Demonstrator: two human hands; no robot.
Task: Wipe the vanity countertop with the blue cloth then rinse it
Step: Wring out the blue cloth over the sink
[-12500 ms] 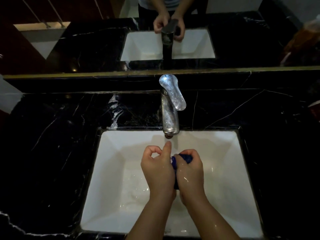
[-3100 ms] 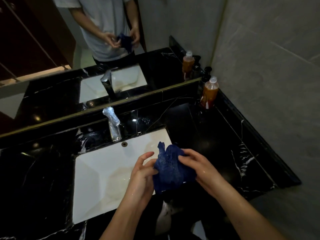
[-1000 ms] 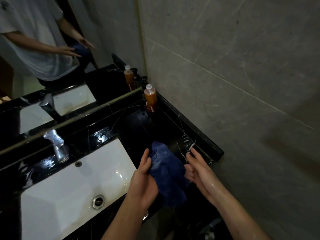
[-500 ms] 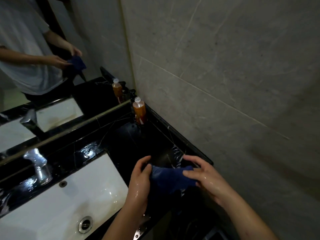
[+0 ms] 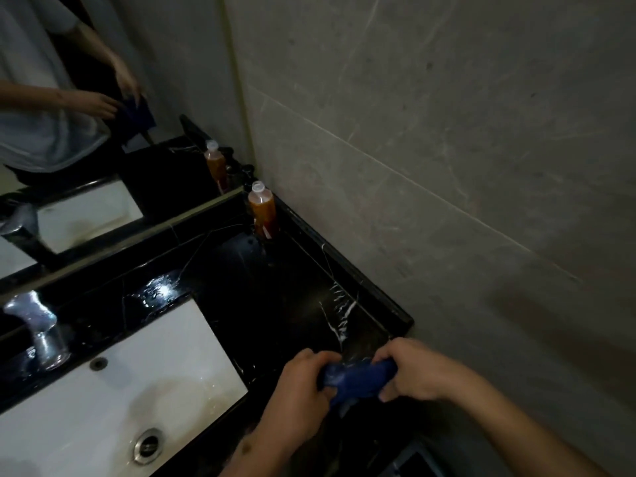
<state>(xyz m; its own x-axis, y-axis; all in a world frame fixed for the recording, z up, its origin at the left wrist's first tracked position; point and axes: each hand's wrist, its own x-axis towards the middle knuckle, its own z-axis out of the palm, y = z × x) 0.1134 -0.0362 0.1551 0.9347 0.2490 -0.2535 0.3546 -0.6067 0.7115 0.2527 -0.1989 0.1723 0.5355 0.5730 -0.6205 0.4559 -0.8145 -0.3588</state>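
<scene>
The blue cloth (image 5: 356, 376) is bunched into a thick roll between both hands, over the front edge of the black marble countertop (image 5: 275, 297). My left hand (image 5: 299, 390) grips its left end. My right hand (image 5: 413, 370) grips its right end, fingers curled over it. The white rectangular sink (image 5: 113, 383) lies to the left of my hands, with its chrome faucet (image 5: 38, 328) at the back left. Wet patches glisten on the counter behind the sink.
An orange-filled bottle with a white cap (image 5: 263, 211) stands in the back right corner by the grey tiled wall (image 5: 447, 149). The mirror (image 5: 86, 132) runs along the back. The sink drain (image 5: 148, 445) is near the front.
The cloth, held spread between my hands half a second ago, is now squeezed into a tight roll, and both hands have lowered toward the counter's front edge. My view has tilted further down.
</scene>
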